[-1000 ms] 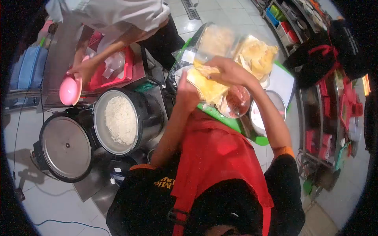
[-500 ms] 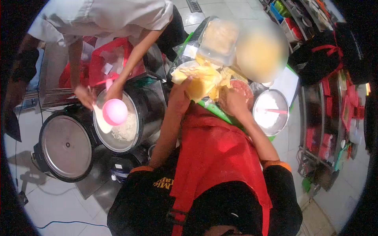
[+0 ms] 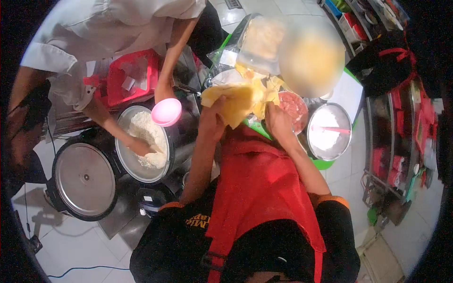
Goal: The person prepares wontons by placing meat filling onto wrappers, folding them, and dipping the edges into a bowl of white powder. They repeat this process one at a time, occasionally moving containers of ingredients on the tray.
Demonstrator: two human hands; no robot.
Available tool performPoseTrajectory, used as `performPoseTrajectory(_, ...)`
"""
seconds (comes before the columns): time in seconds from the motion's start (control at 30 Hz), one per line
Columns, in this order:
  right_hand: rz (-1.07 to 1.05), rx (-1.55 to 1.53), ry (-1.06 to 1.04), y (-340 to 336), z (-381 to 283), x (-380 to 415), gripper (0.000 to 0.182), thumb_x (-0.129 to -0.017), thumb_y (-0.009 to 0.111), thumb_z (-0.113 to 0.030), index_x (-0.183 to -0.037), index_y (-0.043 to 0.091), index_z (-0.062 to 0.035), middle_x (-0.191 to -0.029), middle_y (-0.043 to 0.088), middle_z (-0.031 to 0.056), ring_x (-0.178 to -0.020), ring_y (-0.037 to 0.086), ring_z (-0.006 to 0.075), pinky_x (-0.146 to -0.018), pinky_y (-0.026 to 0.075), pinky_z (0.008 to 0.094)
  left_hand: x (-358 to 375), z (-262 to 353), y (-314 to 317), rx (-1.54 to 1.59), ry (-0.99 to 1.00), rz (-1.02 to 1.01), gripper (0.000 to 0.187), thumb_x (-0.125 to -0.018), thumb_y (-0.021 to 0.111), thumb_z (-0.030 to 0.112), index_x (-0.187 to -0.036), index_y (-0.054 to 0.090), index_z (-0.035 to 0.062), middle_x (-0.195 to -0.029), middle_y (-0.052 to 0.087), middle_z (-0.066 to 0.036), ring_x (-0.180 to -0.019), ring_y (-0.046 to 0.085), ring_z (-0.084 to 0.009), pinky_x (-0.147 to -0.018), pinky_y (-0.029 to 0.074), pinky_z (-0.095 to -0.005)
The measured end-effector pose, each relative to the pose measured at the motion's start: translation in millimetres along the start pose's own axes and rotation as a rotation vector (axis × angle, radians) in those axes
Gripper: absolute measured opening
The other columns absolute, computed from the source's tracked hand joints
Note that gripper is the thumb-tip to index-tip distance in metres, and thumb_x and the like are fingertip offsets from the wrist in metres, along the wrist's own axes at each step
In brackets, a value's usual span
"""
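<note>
My left hand (image 3: 213,118) grips a stack of thin yellow dough wrappers (image 3: 233,106), thumb on top, holding them over the near edge of the table. Just to the right, my right hand (image 3: 278,121) has its fingers drawn together. Whatever is in those fingers is too small or hidden to make out. Beside that hand stands a bowl of pink minced meat (image 3: 293,111). More yellow wrappers (image 3: 258,92) lie loose behind and between my hands.
A metal bowl of white powder with a pink-handled tool (image 3: 325,141) stands at right. Behind are a clear container of pale pieces (image 3: 262,45) and a blurred yellow heap (image 3: 312,59). At left, a co-worker's hand (image 3: 141,147) reaches into a rice cooker (image 3: 123,162); the other holds a pink bowl (image 3: 166,112).
The wrapper stack in my left hand has tilted and shifted slightly left. My right hand stays near the meat bowl. The co-worker's pink bowl moved right, and one hand went down into the cooker.
</note>
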State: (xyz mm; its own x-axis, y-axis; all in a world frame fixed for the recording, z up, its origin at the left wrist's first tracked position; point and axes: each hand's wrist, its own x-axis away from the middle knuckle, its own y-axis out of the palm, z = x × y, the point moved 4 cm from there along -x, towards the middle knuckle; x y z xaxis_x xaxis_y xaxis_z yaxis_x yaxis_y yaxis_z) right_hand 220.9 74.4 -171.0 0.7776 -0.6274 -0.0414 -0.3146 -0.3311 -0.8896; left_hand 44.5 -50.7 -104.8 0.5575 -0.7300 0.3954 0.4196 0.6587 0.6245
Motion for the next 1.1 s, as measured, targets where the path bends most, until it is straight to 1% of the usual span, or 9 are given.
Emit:
performPoseTrajectory(0.2, 0.073, -0.171, 0.037, -20, 1, 0, 0.022, -0.088, 0.055, -0.009, -0.109, 0.053, -0.0023, -0.079, 0.065, 0.0209, -0.064, 0.065, 0.0348, -0.058, 0.051, 0.0468, 10, 13, -15, 0.008, 0.0, 0.06, 0.039, -0.096, 0.06, 0.01, -0.133, 0.05, 0.0038, -0.127, 0.06, -0.01, -0.118, 0.059, -0.0246, -0.099, 0.051, -0.039)
performPoseTrajectory(0.3, 0.057, -0.639, 0.209, -34, 27, -3, 0.04, -0.087, 0.058, -0.008, -0.127, 0.058, -0.0053, -0.076, 0.061, 0.0069, -0.064, 0.06, 0.0171, -0.062, 0.05, 0.0327, 12, 11, -17, 0.005, 0.026, 0.064, 0.039, -0.096, 0.06, 0.009, -0.133, 0.05, 0.003, -0.127, 0.06, -0.01, -0.117, 0.06, -0.0252, -0.099, 0.051, -0.0392)
performPoseTrajectory(0.33, -0.188, -0.913, 0.446, -50, 29, -4, 0.042, -0.087, 0.056, -0.002, -0.129, 0.059, -0.0064, -0.087, 0.062, 0.0011, -0.077, 0.059, 0.0127, -0.073, 0.05, 0.0281, 13, 10, -15, -0.01, 0.044, 0.057, 0.039, -0.096, 0.06, 0.009, -0.133, 0.05, 0.0029, -0.127, 0.06, -0.011, -0.117, 0.06, -0.0254, -0.098, 0.051, -0.0394)
performPoseTrajectory(0.53, -0.064, -1.313, 0.427, -128, 12, -6, 0.039, -0.09, 0.052, 0.003, -0.128, 0.061, -0.0034, -0.108, 0.063, -0.0008, -0.094, 0.056, 0.0072, -0.086, 0.045, 0.0222, 6, -10, -6, 0.013, 0.005, 0.02, 0.039, -0.095, 0.061, 0.009, -0.132, 0.05, 0.0019, -0.125, 0.06, -0.01, -0.116, 0.06, -0.0246, -0.1, 0.05, -0.039)
performPoseTrajectory(0.73, -0.116, -1.257, 0.241, -182, 10, -3, 0.027, -0.087, 0.053, 0.004, -0.108, 0.069, -0.0027, -0.099, 0.067, 0.0052, -0.088, 0.061, 0.0135, -0.079, 0.051, 0.0277, -7, -25, 6, -0.271, 0.16, -0.19, 0.041, -0.094, 0.061, 0.007, -0.133, 0.05, 0.0022, -0.125, 0.06, -0.01, -0.117, 0.059, -0.0246, -0.1, 0.049, -0.0371)
performPoseTrajectory(0.83, 0.053, -0.471, -0.042, -227, -17, -2, 0.022, -0.079, 0.061, 0.004, -0.1, 0.067, -0.0018, -0.096, 0.063, 0.0127, -0.093, 0.062, 0.0254, -0.079, 0.052, 0.0354, -13, -15, 26, -0.918, 0.519, -0.333, 0.042, -0.093, 0.06, 0.006, -0.132, 0.049, 0.0002, -0.125, 0.061, -0.01, -0.118, 0.059, -0.0246, -0.1, 0.049, -0.0357)
performPoseTrajectory(0.87, 0.057, -0.471, -0.049, -234, -21, -1, 0.022, -0.079, 0.061, 0.004, -0.1, 0.067, -0.0018, -0.096, 0.063, 0.0127, -0.093, 0.062, 0.0254, -0.079, 0.052, 0.0354, -10, -13, 36, -0.92, 0.528, -0.333, 0.042, -0.093, 0.06, 0.006, -0.132, 0.049, 0.0002, -0.125, 0.061, -0.01, -0.118, 0.059, -0.0246, -0.1, 0.049, -0.0357)
performPoseTrajectory(0.97, 0.226, 0.013, -0.226, -256, -32, 0, 0.022, -0.076, 0.072, -0.001, -0.096, 0.067, -0.0077, -0.107, 0.061, 0.0115, -0.096, 0.061, 0.0299, -0.078, 0.05, 0.0388, 0, -11, 79, -0.008, -0.026, -0.201, 0.044, -0.091, 0.061, 0.006, -0.132, 0.048, -0.0023, -0.122, 0.062, -0.014, -0.111, 0.064, -0.024, -0.095, 0.053, -0.0351)
performPoseTrajectory(1.1, 0.345, 0.015, -0.379, -283, -50, -4, 0.018, -0.08, 0.07, 0.001, -0.097, 0.067, -0.0039, -0.104, 0.063, 0.0121, -0.095, 0.062, 0.0295, -0.077, 0.049, 0.0382, -1, -19, 89, -0.123, -0.001, -0.221, 0.041, -0.092, 0.06, 0.006, -0.13, 0.05, -0.0031, -0.121, 0.062, -0.014, -0.109, 0.064, -0.0227, -0.092, 0.054, -0.0353)
